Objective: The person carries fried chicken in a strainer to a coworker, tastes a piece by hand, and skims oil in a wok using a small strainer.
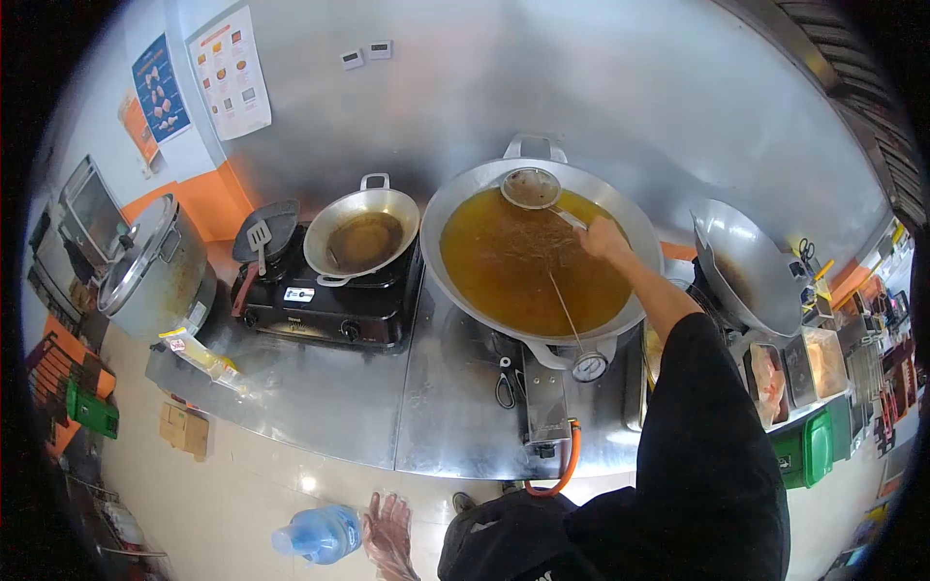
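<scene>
My right hand (604,240) is closed around the handle of a round mesh strainer (531,188). The strainer's bowl is at the far side of a large metal wok (448,281), just over or touching the brownish oil (504,281); I cannot tell which. A dial thermometer (589,366) rests against the wok's near rim, its thin probe in the oil. Down at the bottom of the view, my left hand (389,535) wears a clear plastic glove. Its fingers are spread and hold nothing. Beside it in view is a blue water jug (322,535).
Left of the wok, a smaller pan (364,237) sits on a black gas stove (329,320), beside a dark pan with a slotted spatula (259,240). Scissors (505,383) lie near the burner. Another wok (741,254) and food trays (823,363) stand right. A large pot (160,266) is far left.
</scene>
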Demonstrator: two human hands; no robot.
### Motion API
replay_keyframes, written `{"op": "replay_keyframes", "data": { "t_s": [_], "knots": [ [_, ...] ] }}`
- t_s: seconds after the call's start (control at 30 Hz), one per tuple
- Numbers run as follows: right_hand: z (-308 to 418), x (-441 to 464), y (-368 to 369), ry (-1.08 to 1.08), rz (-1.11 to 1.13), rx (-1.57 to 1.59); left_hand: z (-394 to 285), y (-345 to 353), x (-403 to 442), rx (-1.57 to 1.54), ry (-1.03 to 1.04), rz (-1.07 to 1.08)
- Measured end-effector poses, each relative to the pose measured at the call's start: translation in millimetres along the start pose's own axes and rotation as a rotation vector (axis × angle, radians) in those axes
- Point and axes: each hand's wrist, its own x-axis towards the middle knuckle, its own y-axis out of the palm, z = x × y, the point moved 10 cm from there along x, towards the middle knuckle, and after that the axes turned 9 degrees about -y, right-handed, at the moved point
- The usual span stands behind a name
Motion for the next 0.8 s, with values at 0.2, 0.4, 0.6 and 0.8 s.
{"op": "replay_keyframes", "data": {
  "t_s": [0.2, 0.4, 0.6, 0.8],
  "knots": [
    [-18.3, -9.6, -31.4, -0.021, -0.12, -0.075, 0.5, -0.9, 0.2, 0.068, 0.021, 0.033],
    [-36.7, -55.5, -75.9, -0.089, -0.09, -0.071, 7.3, 6.5, 10.1, 0.067, -0.058, 0.061],
    [-56.9, -135.7, -93.1, -0.077, -0.011, -0.058, 20.9, 28.3, 31.6, 0.094, -0.172, 0.262],
    [-58.9, -207.1, -103.6, 0.086, 0.017, 0.189, 37.3, 50.5, 52.1, 0.179, -0.294, 0.311]
  ]
}}
